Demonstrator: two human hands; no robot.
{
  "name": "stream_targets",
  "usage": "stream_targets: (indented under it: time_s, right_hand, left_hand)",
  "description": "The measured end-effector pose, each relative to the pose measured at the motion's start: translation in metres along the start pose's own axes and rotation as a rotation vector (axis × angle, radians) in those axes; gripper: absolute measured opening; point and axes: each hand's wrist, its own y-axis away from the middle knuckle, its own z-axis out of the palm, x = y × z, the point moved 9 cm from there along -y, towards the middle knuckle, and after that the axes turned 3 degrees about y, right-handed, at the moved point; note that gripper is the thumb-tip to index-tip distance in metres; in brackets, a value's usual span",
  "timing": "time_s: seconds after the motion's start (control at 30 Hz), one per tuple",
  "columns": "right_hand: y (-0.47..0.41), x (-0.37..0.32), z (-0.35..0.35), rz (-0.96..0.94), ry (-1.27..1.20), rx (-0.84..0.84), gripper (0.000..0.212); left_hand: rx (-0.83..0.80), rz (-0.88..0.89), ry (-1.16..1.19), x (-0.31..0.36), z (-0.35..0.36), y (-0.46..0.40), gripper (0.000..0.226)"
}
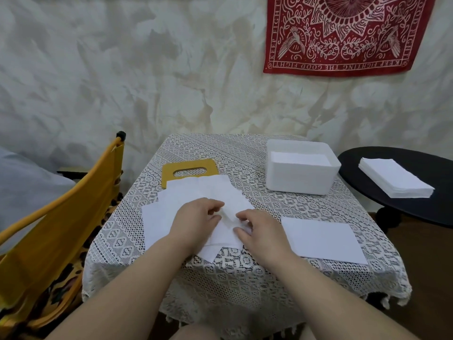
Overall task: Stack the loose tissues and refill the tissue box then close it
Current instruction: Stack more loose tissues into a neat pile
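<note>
Several loose white tissues (186, 195) lie fanned out on the lace-covered table (245, 285). My left hand (196, 217) and my right hand (257, 227) rest on the pile, and the fingers of both pinch the top tissue (226, 233) near its middle. A flat tissue stack (321, 238) lies to the right of my hands. The white tissue box (301, 177) stands open at the back right with tissues inside. Its yellow lid (190, 168), with an oval slot, lies flat behind the loose pile.
A yellow chair (61, 229) stands close against the table's left side. On a black round side table (404, 207) at the right sits another tissue stack (394, 179). A red bandana (343, 35) hangs on the wall.
</note>
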Motion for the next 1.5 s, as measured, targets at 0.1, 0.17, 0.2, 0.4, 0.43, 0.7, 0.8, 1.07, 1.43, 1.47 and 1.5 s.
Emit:
stream_targets:
  time_s: [0.1,0.17,0.2,0.4,0.43,0.7,0.8,1.07,1.43,1.47,1.5]
  right_hand:
    - [0.0,0.001,-0.001,0.006,-0.013,0.004,0.035]
    - [0.0,0.002,-0.001,0.001,-0.023,0.013,0.037]
    - [0.0,0.003,-0.001,-0.005,-0.027,0.026,0.038]
    - [0.005,-0.008,-0.01,-0.128,-0.017,0.151,0.019]
    - [0.008,-0.012,-0.012,-0.158,-0.023,0.173,0.015]
    - [0.025,-0.019,-0.057,-0.143,-0.163,0.211,0.012]
    - [0.037,-0.014,-0.081,-0.146,-0.162,0.217,0.012]
    - [0.059,0.04,-0.14,-0.022,-0.086,0.235,0.011]
    - [0.074,0.084,-0.224,-0.066,0.222,0.466,0.006]
    - [0.08,0.094,-0.211,-0.061,0.252,0.404,0.005]
    - [0.086,0.104,-0.195,-0.058,0.277,0.332,0.005]
  left_hand:
    - [0.02,0.045,-0.079,0.004,0.005,-0.005,0.016]
    - [0.077,0.088,-0.084,0.007,0.003,-0.004,0.009]
    - [0.096,0.117,-0.098,0.009,0.002,-0.002,0.006]
    - [0.078,0.199,-0.14,0.024,-0.006,0.02,0.008]
    - [0.079,0.196,-0.129,0.026,-0.009,0.023,0.009]
    - [0.114,-0.017,-0.11,0.005,-0.057,0.036,0.015]
    - [0.091,-0.044,-0.024,0.01,-0.063,0.038,0.006]
    - [-0.002,0.069,0.106,0.076,-0.034,0.02,0.009]
    - [0.192,0.259,0.073,0.173,-0.012,0.002,0.008]
    - [0.138,0.243,0.056,0.165,0.004,0.008,0.01]
    - [0.078,0.222,0.027,0.157,0.02,0.015,0.012]
